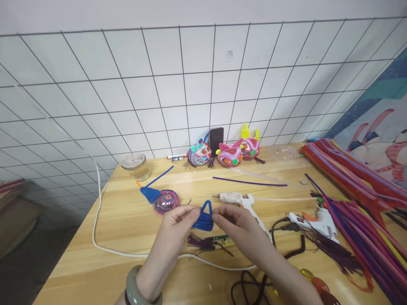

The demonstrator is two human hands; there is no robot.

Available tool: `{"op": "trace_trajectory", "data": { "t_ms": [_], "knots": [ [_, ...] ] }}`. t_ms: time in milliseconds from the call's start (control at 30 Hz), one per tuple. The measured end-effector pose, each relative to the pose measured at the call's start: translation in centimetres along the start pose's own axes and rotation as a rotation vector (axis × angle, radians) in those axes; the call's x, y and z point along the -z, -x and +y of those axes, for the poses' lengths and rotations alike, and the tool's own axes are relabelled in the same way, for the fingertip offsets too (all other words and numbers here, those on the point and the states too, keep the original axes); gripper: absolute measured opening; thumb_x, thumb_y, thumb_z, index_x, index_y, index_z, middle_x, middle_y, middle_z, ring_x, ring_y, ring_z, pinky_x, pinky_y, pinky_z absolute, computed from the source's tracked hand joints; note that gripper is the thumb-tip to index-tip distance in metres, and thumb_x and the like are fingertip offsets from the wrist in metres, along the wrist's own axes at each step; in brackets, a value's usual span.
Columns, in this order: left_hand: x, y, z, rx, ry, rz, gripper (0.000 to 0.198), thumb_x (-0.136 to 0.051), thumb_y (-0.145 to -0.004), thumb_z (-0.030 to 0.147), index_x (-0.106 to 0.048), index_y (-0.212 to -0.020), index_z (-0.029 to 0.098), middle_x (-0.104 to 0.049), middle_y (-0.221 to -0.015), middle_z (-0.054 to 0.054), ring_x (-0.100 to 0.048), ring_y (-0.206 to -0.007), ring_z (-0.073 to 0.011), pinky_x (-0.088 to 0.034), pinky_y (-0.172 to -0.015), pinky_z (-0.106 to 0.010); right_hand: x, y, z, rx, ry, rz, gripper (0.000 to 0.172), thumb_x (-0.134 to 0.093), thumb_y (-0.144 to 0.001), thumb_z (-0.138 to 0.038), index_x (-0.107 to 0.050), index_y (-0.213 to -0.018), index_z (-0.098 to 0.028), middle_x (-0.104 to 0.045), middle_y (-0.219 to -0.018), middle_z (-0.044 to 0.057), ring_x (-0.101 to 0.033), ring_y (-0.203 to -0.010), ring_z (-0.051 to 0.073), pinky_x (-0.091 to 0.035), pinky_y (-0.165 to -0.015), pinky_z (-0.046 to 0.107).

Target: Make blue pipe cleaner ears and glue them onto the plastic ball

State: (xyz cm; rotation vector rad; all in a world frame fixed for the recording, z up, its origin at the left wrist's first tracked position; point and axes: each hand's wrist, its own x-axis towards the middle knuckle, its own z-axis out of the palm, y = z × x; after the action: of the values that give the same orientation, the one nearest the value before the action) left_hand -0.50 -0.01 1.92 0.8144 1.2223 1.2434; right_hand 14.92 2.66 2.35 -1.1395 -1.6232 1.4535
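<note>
Both my hands hold a blue pipe-cleaner triangle (204, 217) above the wooden table (127, 228). My left hand (178, 222) pinches its left side, fingers closed, with a grey-green bangle on the wrist. My right hand (233, 224) pinches the right side, fingers closed. Just left of my hands lies a pink round ornament (166, 201) with a blue pipe-cleaner fan (150, 193) attached. A purple tassel bundle (203, 243) lies under my hands.
Two white glue guns (241, 201) (319, 222) lie to the right with black cords. A heap of coloured pipe cleaners (359, 212) fills the right side. Three colourful fish figures (227, 153), a phone (216, 137) and a glass jar (136, 165) stand by the tiled wall. A white cable (98, 237) runs along the left.
</note>
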Motion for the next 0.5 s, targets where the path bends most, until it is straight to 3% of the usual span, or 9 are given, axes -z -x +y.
{"op": "trace_trajectory", "data": {
  "t_ms": [200, 367, 500],
  "knots": [
    [0.17, -0.31, 0.10, -0.075, -0.019, -0.071, 0.035, -0.076, -0.058, 0.022, -0.068, -0.092, 0.018, -0.072, -0.076, -0.004, -0.064, -0.070, -0.0161, -0.049, -0.068, -0.026, 0.30, -0.30, 0.42, -0.043, -0.033, 0.050, 0.020, -0.055, -0.077, -0.034, -0.060, -0.069, -0.016, -0.048, -0.055, -0.004, -0.040, -0.049, 0.009, -0.032, -0.045, 0.020],
    [0.54, -0.35, -0.22, -0.160, -0.145, -0.058, 0.029, -0.071, -0.063, 0.021, -0.069, -0.092, 0.017, -0.071, -0.079, -0.005, -0.064, -0.072, -0.0180, -0.051, -0.069, -0.029, 0.41, -0.37, 0.37, -0.019, -0.059, -0.028, 0.018, -0.058, -0.075, -0.032, -0.065, -0.070, -0.016, -0.059, -0.063, -0.001, -0.049, -0.056, 0.011, -0.039, -0.053, 0.023],
    [0.80, -0.23, -0.45, -0.202, -0.278, -0.046, 0.022, -0.067, -0.067, 0.018, -0.069, -0.089, 0.017, -0.071, -0.078, -0.006, -0.063, -0.073, -0.0180, -0.050, -0.069, -0.028, 0.46, -0.35, 0.46, -0.034, -0.045, -0.032, 0.018, -0.057, -0.075, -0.031, -0.064, -0.068, -0.016, -0.058, -0.061, -0.001, -0.047, -0.056, 0.011, -0.037, -0.053, 0.023]
  ]
}}
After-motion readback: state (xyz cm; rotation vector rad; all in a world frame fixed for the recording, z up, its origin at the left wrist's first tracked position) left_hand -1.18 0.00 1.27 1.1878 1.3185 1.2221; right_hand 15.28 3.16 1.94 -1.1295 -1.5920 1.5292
